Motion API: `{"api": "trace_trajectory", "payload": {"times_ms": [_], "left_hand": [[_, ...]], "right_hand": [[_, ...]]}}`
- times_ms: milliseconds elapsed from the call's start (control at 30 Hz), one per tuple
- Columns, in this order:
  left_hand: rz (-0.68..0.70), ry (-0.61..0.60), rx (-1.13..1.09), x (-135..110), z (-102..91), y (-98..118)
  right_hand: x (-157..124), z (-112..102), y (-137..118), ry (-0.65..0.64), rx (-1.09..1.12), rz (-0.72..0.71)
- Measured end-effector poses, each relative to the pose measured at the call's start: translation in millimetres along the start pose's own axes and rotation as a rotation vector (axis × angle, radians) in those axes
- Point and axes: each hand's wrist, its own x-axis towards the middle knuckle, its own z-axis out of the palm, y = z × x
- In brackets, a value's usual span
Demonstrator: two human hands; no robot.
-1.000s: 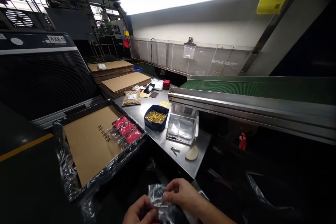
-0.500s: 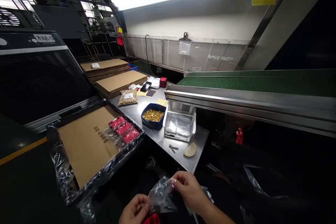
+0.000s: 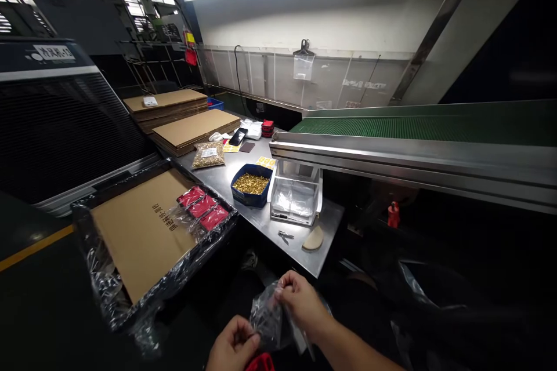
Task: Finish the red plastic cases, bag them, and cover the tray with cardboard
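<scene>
I see both hands low in front of me, holding one clear plastic bag (image 3: 267, 320) between them. My right hand (image 3: 302, 304) pinches its upper edge; my left hand (image 3: 232, 348) grips the lower edge, just above a red piece (image 3: 261, 363). The red piece is not inside yet — bagging looks only started. Ahead and left of the hands, three red packs (image 3: 202, 208) already lie on the cardboard (image 3: 139, 232).

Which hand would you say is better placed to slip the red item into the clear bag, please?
Left, probably. The left hand is right beside the red item under the clear bag, while the right hand pinches the bag's top edge.
</scene>
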Motion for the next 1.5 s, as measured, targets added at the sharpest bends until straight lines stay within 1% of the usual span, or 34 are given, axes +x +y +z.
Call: {"api": "trace_trajectory", "payload": {"times_ms": [100, 200, 267, 333, 400, 467, 500, 567, 633, 700, 733, 767, 800, 867, 933, 1000, 1033, 1133, 1233, 1300, 1367, 1433, 1500], "left_hand": [[0.021, 0.003, 0.085, -2.2, 7.1, 1.9], [0.062, -0.006, 0.256, -2.9, 10.6, 8.4], [0.07, -0.01, 0.36, -2.3, 9.1, 12.0], [0.044, -0.001, 0.417, -1.4, 6.1, 13.5], [0.018, 0.004, 0.44, -1.4, 4.7, 13.7], [-0.005, 0.026, 0.444, -2.4, 7.0, 15.2], [-0.019, 0.044, 0.452, -3.1, 9.5, 17.1], [-0.016, 0.044, 0.492, -4.7, 15.3, 22.5], [0.031, -0.019, 0.528, -5.6, 19.8, 27.9], [0.073, -0.085, 0.532, -5.6, 21.2, 30.5], [0.072, -0.087, 0.524, -5.2, 20.7, 30.2], [0.056, -0.07, 0.516, -4.7, 19.5, 29.1], [0.037, -0.046, 0.509, -4.2, 17.6, 27.2], [0.008, 0.013, 0.472, -3.5, 12.6, 22.3], [-0.023, 0.068, 0.388, -4.0, 6.5, 17.5], [-0.072, 0.116, 0.252, -6.1, 0.7, 13.5], [-0.099, 0.132, 0.169, -7.9, -1.8, 11.8], [-0.157, 0.166, -0.079, -14.2, -6.3, 6.4], [-0.187, 0.246, -0.226, -19.8, -9.0, -0.5], [-0.21, 0.292, -0.265, -22.8, -12.1, -6.1], [-0.23, 0.285, -0.283, -26.0, -17.0, -11.9], [-0.235, 0.243, -0.295, -30.0, -23.5, -17.6], [-0.222, 0.201, -0.302, -35.3, -30.5, -22.8]], "right_hand": [[-3.8, 7.2, 5.0, -0.012, -0.009, 0.002], [-6.7, 11.9, 8.6, -0.02, -0.087, -0.017], [-4.9, 9.2, 6.8, -0.023, -0.148, -0.038], [-0.1, 2.4, 1.5, 0.007, -0.193, -0.073], [4.2, -4.1, -4.4, 0.047, -0.24, -0.115], [3.8, -5.8, -8.5, 0.053, -0.301, -0.155], [1.2, -4.2, -9.6, 0.039, -0.327, -0.167], [-7.8, 2.7, -11.2, -0.054, -0.4, -0.175], [-18.3, 11.2, -13.9, -0.203, -0.516, -0.194], [-25.3, 17.4, -18.6, -0.357, -0.682, -0.274], [-26.4, 18.9, -21.3, -0.408, -0.802, -0.329], [-25.7, 19.2, -23.5, -0.43, -0.936, -0.378], [-23.4, 18.1, -24.8, -0.43, -1.08, -0.412], [-16.0, 12.3, -23.6, -0.36, -1.32, -0.414], [-9.6, 2.6, -16.1, -0.26, -1.421, -0.357], [-9.1, -8.5, -3.2, -0.2, -1.418, -0.305], [-11.4, -13.4, 4.7, -0.193, -1.402, -0.288], [-23.2, -20.5, 29.1, -0.237, -1.268, -0.255], [-27.0, -11.8, 44.6, -0.242, -1.042, -0.183], [-21.5, -1.0, 45.3, -0.251, -0.867, -0.117], [-13.6, 7.6, 38.1, -0.321, -0.699, -0.068], [-8.3, 9.8, 25.3, -0.455, -0.572, -0.04], [-7.7, 5.3, 10.9, -0.613, -0.507, -0.013]]}}
